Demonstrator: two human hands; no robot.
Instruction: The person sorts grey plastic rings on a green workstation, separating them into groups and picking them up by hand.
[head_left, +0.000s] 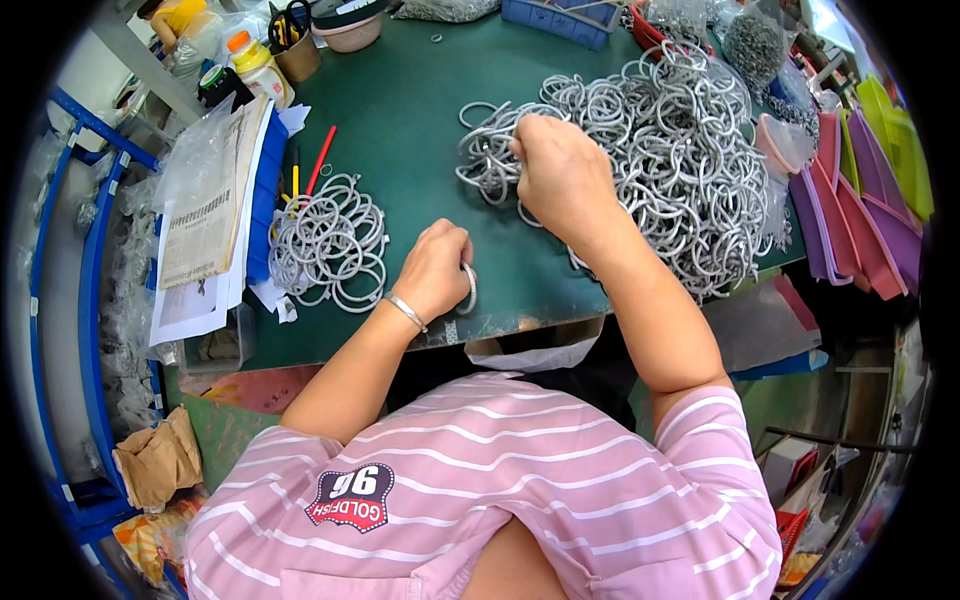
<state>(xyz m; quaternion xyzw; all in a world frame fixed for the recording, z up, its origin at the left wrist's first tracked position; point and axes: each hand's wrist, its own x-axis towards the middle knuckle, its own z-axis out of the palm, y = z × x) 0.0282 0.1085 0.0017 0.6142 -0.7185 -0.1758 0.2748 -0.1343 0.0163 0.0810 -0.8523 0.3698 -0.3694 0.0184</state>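
Note:
Near the table's front edge my left hand [434, 270] is closed on a silver metal ring [471, 288], whose curve sticks out below the fingers. It is about the size of a bangle. My right hand [566, 172] is a closed fist over the left edge of a large heap of silver, curved metal rings [680, 180]. Whatever its fingers grip is hidden behind the hand. To the left of my left hand lies a smaller pile of thin silver hoops [328, 240]. A slim metal bracelet [407, 312] circles my left wrist.
Red and yellow pens [322, 158] lie behind the small pile. Papers [205, 215] lean on a blue bin at the left. Far left stand a bottle [257, 68] and a scissors cup [297, 58]. Colored plastic trays [850, 215] and bags of small metal parts [755, 50] line the right.

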